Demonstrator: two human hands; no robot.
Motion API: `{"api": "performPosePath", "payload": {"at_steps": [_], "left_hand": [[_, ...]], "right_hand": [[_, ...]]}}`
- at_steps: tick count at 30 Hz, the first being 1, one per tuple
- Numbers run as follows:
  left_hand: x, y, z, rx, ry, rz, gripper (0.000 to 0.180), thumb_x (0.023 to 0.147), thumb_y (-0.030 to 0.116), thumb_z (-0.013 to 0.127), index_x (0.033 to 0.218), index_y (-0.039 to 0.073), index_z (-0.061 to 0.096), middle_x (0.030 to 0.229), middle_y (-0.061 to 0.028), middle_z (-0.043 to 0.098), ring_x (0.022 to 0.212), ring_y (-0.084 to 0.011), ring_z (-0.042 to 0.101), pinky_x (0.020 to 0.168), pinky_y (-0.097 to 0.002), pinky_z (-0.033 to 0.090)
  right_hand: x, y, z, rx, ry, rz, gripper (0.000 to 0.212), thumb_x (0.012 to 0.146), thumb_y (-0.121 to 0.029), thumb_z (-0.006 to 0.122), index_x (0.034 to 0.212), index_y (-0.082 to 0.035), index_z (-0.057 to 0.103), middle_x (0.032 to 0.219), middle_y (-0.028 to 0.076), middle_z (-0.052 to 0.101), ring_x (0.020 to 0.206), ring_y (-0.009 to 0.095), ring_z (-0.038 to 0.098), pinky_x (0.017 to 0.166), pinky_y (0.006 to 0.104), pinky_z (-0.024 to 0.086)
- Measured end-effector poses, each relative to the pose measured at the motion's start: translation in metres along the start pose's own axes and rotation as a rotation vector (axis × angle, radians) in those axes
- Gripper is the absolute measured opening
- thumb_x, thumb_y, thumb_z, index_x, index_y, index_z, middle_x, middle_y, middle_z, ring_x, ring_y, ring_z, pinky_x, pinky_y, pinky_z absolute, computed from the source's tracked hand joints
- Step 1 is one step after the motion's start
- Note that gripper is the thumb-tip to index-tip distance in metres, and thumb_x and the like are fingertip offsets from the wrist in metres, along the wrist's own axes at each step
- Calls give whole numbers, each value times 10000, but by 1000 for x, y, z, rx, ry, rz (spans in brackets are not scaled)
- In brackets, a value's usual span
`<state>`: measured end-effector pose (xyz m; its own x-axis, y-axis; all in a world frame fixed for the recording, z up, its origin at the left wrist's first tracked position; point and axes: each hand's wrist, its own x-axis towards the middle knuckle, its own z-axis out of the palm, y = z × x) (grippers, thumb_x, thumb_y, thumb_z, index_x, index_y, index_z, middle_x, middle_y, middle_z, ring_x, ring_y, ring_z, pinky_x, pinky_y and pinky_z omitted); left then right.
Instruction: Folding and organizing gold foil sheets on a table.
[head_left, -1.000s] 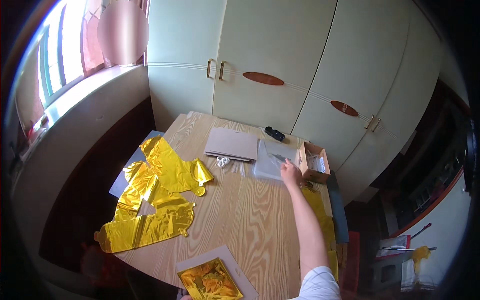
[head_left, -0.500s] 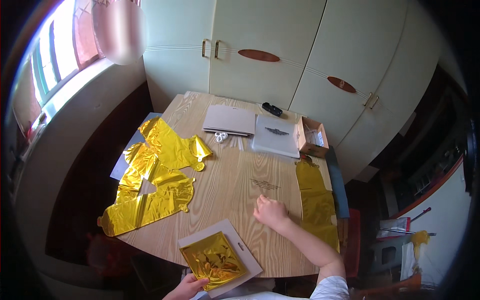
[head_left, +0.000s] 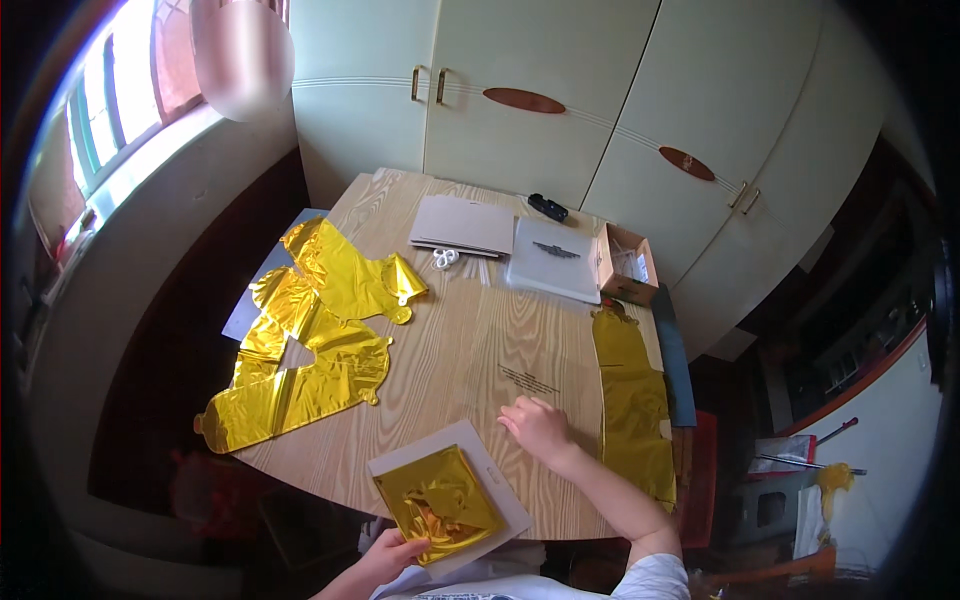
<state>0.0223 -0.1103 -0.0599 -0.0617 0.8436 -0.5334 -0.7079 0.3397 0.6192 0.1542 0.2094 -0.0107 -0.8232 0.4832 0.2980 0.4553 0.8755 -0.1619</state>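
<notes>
1. Lying flat against a grey card [head_left: 484, 462], the folded gold foil [head_left: 440, 495] sits at the near edge of the table [head_left: 450, 360], with the card's lower part reaching past that edge.
2. The left hand [head_left: 393, 556] is clamped on the near corner of the foil and card, its thumb on top; the fingers underneath are hidden.
3. The right hand [head_left: 537, 430], well apart from the left, has its bent fingers closed on a clear bag [head_left: 530, 380], seen mainly by its dark print, above the table's near right part.
4. Gold foil pieces [head_left: 325, 350] spread, overlapping, across the left edge.
5. A long gold foil piece [head_left: 637, 410] runs along the right edge.
6. Toward the far edge is a stack of grey cards [head_left: 462, 222], with a small white looped item [head_left: 445, 259] and clear strips [head_left: 485, 270] just in front.
7. Right of the stack lies a pile of clear bags [head_left: 555, 275]; an open cardboard box [head_left: 625, 288] stands beside it, near the far right corner.
8. A black object [head_left: 547, 208] rests at the far edge, before pale cabinets [head_left: 530, 50].
</notes>
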Motion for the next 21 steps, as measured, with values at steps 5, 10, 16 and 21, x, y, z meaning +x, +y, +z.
{"api": "performPosePath", "payload": {"at_steps": [5, 10, 16, 21], "left_hand": [[-4, 1, -1, -20, 113, -43, 217, 967, 93, 568, 1145, -24, 608, 1077, -99, 661, 931, -174, 648, 785, -309, 533], [-7, 0, -2, -126, 115, -39, 210, 963, 78, 560, 1140, -24, 607, 1036, -92, 663, 879, -163, 645, 741, -292, 526], [-12, 24, 24, -149, 113, -11, 155, 960, 83, 559, 1072, -3, 621, 918, -59, 648, 745, -130, 608, 635, -263, 492], [-3, 14, 25, -167, 114, 28, 177, 968, 95, 555, 1091, -17, 615, 952, -82, 654, 788, -143, 625, 656, -267, 513]], "right_hand": [[-4, -3, -2, 273, -74, 72, 161, 845, -263, 700, 909, -116, 724, 823, 63, 647, 764, 274, 664, 683, 372, 549], [-6, -1, 6, 338, -56, 52, 124, 863, -210, 665, 897, -100, 710, 862, 87, 655, 786, 297, 661, 705, 394, 541], [0, 0, -4, 422, -209, 86, 140, 831, -194, 676, 892, -71, 700, 856, 102, 674, 791, 285, 663, 718, 379, 533], [0, -11, -9, 447, -265, 75, 140, 823, -195, 638, 865, -69, 682, 845, 108, 670, 800, 296, 661, 724, 393, 534]]}}
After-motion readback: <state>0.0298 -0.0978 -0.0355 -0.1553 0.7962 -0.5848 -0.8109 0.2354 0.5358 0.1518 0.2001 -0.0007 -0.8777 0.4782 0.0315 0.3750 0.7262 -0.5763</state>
